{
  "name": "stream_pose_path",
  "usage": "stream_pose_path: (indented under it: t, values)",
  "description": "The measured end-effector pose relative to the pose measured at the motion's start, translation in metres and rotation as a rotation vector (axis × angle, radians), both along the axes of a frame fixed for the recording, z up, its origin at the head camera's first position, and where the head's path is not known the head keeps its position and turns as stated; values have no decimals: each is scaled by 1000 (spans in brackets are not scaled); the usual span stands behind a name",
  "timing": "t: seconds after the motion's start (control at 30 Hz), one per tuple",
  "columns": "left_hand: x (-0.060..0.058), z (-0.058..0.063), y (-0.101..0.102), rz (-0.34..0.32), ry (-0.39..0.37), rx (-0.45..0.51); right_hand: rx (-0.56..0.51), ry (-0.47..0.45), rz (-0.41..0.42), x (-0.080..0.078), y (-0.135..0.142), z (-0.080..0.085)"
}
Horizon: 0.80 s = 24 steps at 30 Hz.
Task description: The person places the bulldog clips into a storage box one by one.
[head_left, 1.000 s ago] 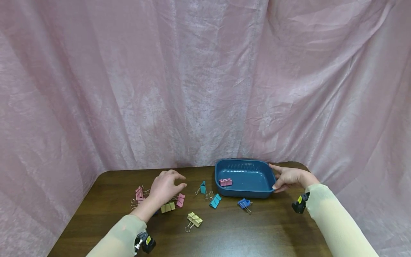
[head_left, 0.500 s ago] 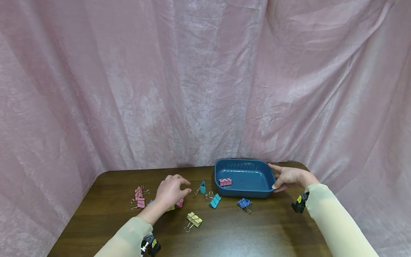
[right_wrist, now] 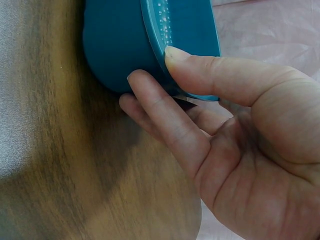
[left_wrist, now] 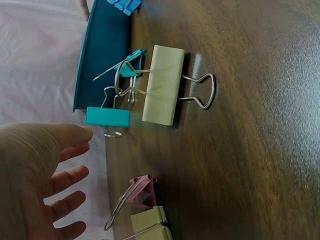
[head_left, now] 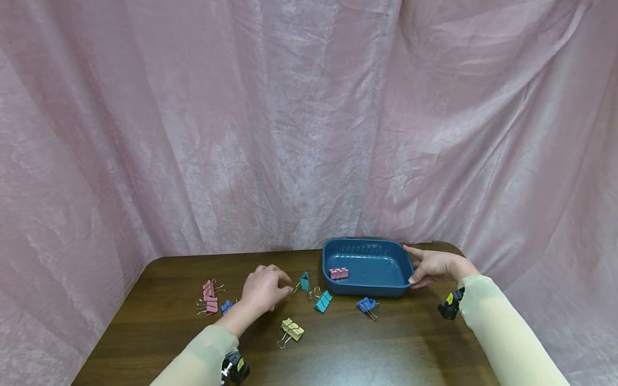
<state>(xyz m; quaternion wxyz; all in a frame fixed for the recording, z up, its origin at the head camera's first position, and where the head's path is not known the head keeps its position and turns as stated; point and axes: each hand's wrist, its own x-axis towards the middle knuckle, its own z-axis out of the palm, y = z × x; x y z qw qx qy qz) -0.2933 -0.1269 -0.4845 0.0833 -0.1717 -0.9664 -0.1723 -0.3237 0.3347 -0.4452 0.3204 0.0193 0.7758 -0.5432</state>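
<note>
Currently pinching right end of blue tray (head_left: 372, 291) with right hand (head_left: 432, 266), with thumb on rim and fingers against outer wall below, per right wrist view. Standing flat at back of brown counter (head_left: 410, 343), right of middle, near pink curtain (head_left: 289, 134); carrying loose pink clip (head_left: 338, 273) on tray floor, toward left front corner. Posing left hand (head_left: 264, 289) spread over counter, left of tray and apart from it, with fingers separated and slightly bent. Closest with left thumb to first teal clip (left_wrist: 107, 116), just beside thumb tip in left wrist view; can't tell touch from gap. Mostly blocking from head view a half-hidden pink clip (left_wrist: 142, 192) plus a covered yellow clip (left_wrist: 150, 225), close together. Can also see second teal clip (head_left: 323, 301) just off tray's left front corner, lone yellow clip (head_left: 292, 329) nearer front edge with wire handles out both sides, and right blue clip (head_left: 368, 305) just in front of tray. Farther left, can see rear pink clip (head_left: 208, 289) and front pink clip (head_left: 211, 305) close together, then left blue clip (head_left: 226, 306), partly blocked by left arm. Wearing pale green sleeves (head_left: 507, 327) with small black device (head_left: 450, 304) at each wrist.
</note>
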Motion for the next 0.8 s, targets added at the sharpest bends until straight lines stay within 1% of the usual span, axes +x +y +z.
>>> stream_pose_path:
  t: [0.2, 0.47, 0.8]
  values:
    - [-1, -5, 5, 6, 28, -35, 7, 0, -1, 0, 0, -1]
    - [-2, -10, 8, 18, 41, -58, 13, 2, 5, 0, 2, 0]
    - [-3, -12, 13, 26, 25, -87, 4, -3, -2, -1, 2, 0]
